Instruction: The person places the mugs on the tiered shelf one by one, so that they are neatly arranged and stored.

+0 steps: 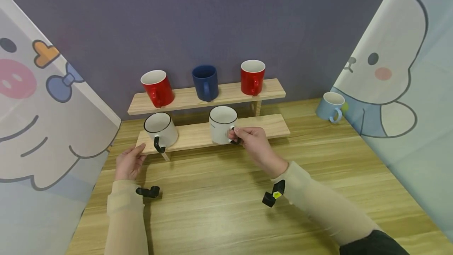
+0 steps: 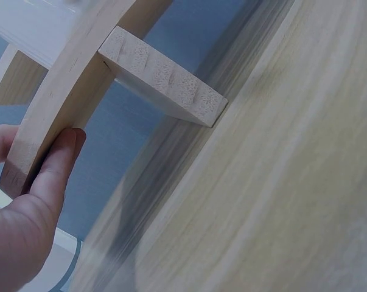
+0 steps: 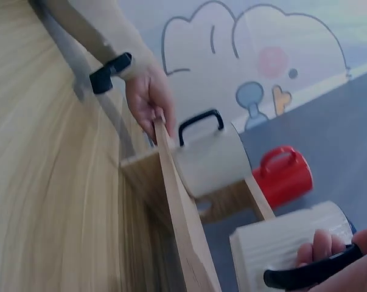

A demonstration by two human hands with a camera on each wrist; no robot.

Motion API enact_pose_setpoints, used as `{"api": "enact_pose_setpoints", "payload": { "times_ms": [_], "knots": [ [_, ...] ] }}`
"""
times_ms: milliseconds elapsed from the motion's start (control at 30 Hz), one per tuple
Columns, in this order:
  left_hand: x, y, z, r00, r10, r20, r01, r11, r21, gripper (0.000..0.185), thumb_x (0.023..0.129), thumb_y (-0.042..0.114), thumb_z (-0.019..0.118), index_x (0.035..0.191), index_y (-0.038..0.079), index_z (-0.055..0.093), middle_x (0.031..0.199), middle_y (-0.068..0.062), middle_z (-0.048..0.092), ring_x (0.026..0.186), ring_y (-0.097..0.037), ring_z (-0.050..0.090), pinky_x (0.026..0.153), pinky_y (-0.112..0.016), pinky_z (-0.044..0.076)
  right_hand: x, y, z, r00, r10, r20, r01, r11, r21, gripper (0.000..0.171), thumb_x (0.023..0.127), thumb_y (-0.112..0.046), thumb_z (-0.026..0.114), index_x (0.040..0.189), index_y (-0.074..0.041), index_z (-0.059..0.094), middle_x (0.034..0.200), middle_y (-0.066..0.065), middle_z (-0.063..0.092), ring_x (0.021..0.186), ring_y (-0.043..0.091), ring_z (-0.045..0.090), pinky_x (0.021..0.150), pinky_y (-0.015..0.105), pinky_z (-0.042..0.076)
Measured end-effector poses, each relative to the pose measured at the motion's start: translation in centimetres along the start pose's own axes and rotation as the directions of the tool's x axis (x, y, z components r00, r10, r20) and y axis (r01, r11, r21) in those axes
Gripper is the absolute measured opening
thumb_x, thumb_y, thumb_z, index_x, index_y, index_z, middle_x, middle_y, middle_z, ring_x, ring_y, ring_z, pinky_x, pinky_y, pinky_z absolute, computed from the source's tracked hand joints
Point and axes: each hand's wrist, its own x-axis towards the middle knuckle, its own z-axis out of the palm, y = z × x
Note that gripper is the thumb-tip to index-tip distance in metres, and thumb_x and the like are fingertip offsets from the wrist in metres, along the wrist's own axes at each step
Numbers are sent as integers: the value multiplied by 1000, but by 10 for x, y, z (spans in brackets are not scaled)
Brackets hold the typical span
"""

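Note:
A two-tier wooden shelf stands on the table. My left hand grips the left end of its lower board, thumb and fingers on opposite faces. Beside that hand a white mug with a black rim and black handle sits on the lower board. My right hand pinches the black handle of a second white mug, upright at the middle of the lower board. In the right wrist view a gap shows between this mug and the board; whether its base touches the wood I cannot tell.
On the upper board stand a red mug, a dark blue mug and another red mug. A light blue mug stands on the table at the right, near the cartoon-printed side panel.

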Motion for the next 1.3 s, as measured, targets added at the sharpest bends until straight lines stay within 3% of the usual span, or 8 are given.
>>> {"api": "enact_pose_setpoints", "payload": {
  "times_ms": [367, 767, 1067, 1300],
  "knots": [
    [-1, 0, 0, 1000, 9, -6, -9, 1000, 20, 23, 96, 1, 71, 114, -1, 56, 93, -7, 66, 79, -14, 69, 74, -22, 58, 5, 20, 51, 991, -28, -132, 35, 998, 51, 19, 101, -3, 65, 103, 14, 73, 92, 13, 74, 96, 19, 68, 97, 44, 51],
    [-1, 1, 0, 1000, 2, -6, -2, 1000, 12, 34, 95, 1, 72, 122, -2, 51, 93, -8, 67, 85, -14, 70, 83, -23, 56, 8, 37, 81, 970, -65, -235, 54, 997, -50, 19, 100, -10, 68, 97, 7, 78, 94, 11, 75, 106, 21, 63, 100, 39, 49],
    [-3, 2, 1, 1000, -11, 0, 11, 1000, 15, 63, 95, 2, 72, 147, -6, 36, 95, -6, 66, 87, -13, 70, 86, -23, 54, 11, 45, 89, 968, -59, -245, 61, 998, -1, 21, 100, -15, 70, 102, 5, 77, 105, 12, 74, 121, 23, 58, 105, 40, 46],
    [-1, 2, 1, 1000, -7, -20, 8, 1000, 22, 48, 95, 2, 72, 134, -3, 44, 94, -7, 66, 85, -14, 70, 82, -22, 56, 11, 52, 84, 978, -107, -177, 96, 993, -67, 21, 98, -17, 73, 102, 3, 78, 106, 10, 73, 108, 19, 59, 97, 38, 49]
  ]
}}
